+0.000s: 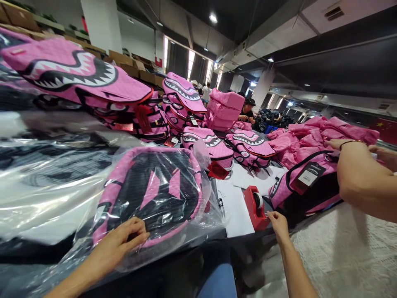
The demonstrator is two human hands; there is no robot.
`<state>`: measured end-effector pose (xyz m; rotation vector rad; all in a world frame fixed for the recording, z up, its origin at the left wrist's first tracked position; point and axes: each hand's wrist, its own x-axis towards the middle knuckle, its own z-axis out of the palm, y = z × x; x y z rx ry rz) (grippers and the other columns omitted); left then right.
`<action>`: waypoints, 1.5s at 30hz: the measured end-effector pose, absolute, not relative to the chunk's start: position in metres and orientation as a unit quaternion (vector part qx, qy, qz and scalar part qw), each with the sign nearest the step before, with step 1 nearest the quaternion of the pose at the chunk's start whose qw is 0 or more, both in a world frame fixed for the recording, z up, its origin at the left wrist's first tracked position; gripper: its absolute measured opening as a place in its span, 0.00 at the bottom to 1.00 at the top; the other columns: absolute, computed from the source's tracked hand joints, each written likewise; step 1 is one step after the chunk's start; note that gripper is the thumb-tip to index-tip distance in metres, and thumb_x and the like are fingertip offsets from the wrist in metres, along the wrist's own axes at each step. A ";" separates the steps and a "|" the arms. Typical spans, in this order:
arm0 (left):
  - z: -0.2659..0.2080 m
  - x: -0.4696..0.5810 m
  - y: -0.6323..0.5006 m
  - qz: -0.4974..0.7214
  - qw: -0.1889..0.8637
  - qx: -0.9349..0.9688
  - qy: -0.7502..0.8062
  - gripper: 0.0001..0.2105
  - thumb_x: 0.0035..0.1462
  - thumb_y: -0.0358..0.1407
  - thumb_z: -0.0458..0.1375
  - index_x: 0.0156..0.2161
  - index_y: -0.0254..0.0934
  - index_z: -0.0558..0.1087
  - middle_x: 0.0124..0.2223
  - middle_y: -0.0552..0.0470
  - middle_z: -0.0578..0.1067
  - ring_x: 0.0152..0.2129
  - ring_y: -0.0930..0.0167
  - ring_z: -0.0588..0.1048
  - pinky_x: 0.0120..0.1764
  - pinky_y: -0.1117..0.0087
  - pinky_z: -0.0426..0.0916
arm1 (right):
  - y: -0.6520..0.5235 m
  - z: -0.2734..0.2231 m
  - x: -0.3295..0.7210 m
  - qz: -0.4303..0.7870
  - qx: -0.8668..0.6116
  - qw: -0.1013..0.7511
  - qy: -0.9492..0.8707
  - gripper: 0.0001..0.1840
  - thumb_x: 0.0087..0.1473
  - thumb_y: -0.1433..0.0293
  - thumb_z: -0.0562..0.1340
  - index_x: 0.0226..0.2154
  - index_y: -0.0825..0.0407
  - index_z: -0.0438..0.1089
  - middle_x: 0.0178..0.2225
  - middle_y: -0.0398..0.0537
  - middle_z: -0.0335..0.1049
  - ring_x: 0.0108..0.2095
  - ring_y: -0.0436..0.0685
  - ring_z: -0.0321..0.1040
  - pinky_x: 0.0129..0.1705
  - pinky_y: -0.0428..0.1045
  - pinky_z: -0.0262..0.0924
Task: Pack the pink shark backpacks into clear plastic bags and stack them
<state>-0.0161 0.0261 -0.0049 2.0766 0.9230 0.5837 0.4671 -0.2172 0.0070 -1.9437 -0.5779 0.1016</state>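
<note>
In front of me lies a pink and black backpack (164, 194) inside a clear plastic bag (198, 236), its dark padded back facing up. My left hand (132, 234) rests at the bag's near edge, fingers curled closed on the plastic. To the right, a red tape dispenser (257, 211) with a roll of clear tape stands on white paper. My right hand (278, 225) pinches the tape end at the dispenser's front; the strip itself is hard to make out.
Pink shark-mouth backpacks (77, 78) are stacked along the back. More bagged goods (49, 182) lie at left. On the right, another person's arms (359, 174) reach over a tagged pink backpack (297, 182), beside a pink heap (322, 136). White paper sheets (232, 207) lie mid-table.
</note>
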 end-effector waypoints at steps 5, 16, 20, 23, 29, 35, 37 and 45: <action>-0.012 -0.017 0.029 0.224 0.398 0.816 0.355 0.24 0.52 0.59 0.55 0.21 0.41 0.67 0.27 0.54 0.70 0.25 0.67 0.70 0.32 0.69 0.67 | -0.246 -0.020 0.435 0.090 -0.752 0.624 -0.192 0.28 0.37 0.42 0.68 0.22 0.47 0.64 0.18 0.39 0.61 0.18 0.50 0.56 0.17 0.45 0.47; 0.006 -0.010 0.012 0.239 0.389 0.802 0.386 0.11 0.52 0.41 0.55 0.23 0.40 0.64 0.30 0.55 0.67 0.31 0.68 0.70 0.37 0.69 0.62 | -0.155 0.018 0.277 0.457 -0.538 0.513 -0.488 0.23 0.60 0.48 0.60 0.26 0.47 0.57 0.20 0.32 0.46 0.19 0.46 0.38 0.19 0.43 0.40; 0.009 -0.006 0.009 0.227 0.363 0.798 0.423 0.08 0.52 0.34 0.56 0.24 0.39 0.65 0.32 0.55 0.68 0.33 0.68 0.70 0.38 0.69 0.61 | -0.085 0.082 0.249 0.305 -0.483 0.234 -0.787 0.14 0.63 0.60 0.60 0.28 0.49 0.67 0.24 0.38 0.59 0.26 0.49 0.53 0.29 0.45 0.47; 0.011 -0.005 0.007 0.220 0.349 0.801 0.434 0.07 0.52 0.32 0.56 0.24 0.38 0.65 0.32 0.56 0.69 0.34 0.69 0.70 0.38 0.69 0.60 | -0.040 0.097 0.232 0.195 -0.439 0.059 -0.875 0.10 0.61 0.70 0.60 0.28 0.49 0.70 0.26 0.38 0.64 0.25 0.49 0.56 0.28 0.46 0.42; 0.010 -0.007 0.008 0.210 0.345 0.808 0.429 0.09 0.55 0.31 0.57 0.25 0.38 0.65 0.34 0.56 0.70 0.34 0.70 0.70 0.39 0.69 0.59 | -0.007 0.086 0.229 0.097 -0.594 -0.062 -0.796 0.15 0.49 0.61 0.73 0.34 0.48 0.71 0.26 0.40 0.71 0.28 0.53 0.67 0.28 0.47 0.40; 0.005 -0.005 0.010 0.220 0.334 0.815 0.420 0.09 0.56 0.31 0.58 0.26 0.38 0.67 0.34 0.56 0.72 0.36 0.70 0.72 0.40 0.68 0.60 | -0.036 0.071 0.241 0.082 -0.659 0.061 -0.745 0.12 0.54 0.62 0.70 0.33 0.48 0.67 0.27 0.40 0.71 0.29 0.54 0.68 0.31 0.47 0.49; 0.004 -0.005 0.009 0.221 0.327 0.819 0.416 0.09 0.58 0.31 0.57 0.26 0.38 0.67 0.35 0.55 0.72 0.36 0.69 0.72 0.40 0.68 0.62 | -0.043 0.064 0.235 0.091 -0.618 0.063 -0.778 0.12 0.53 0.63 0.70 0.31 0.48 0.67 0.30 0.40 0.72 0.32 0.54 0.68 0.32 0.47 0.49; -0.003 -0.063 0.007 0.246 0.066 0.910 0.327 0.02 0.62 0.32 0.61 0.37 0.39 0.72 0.62 0.47 0.69 0.62 0.57 0.61 0.62 0.49 0.52 | -0.019 0.060 0.224 0.128 -0.631 -0.038 -0.764 0.30 0.34 0.50 0.78 0.29 0.49 0.66 0.25 0.37 0.67 0.28 0.53 0.65 0.28 0.47 0.37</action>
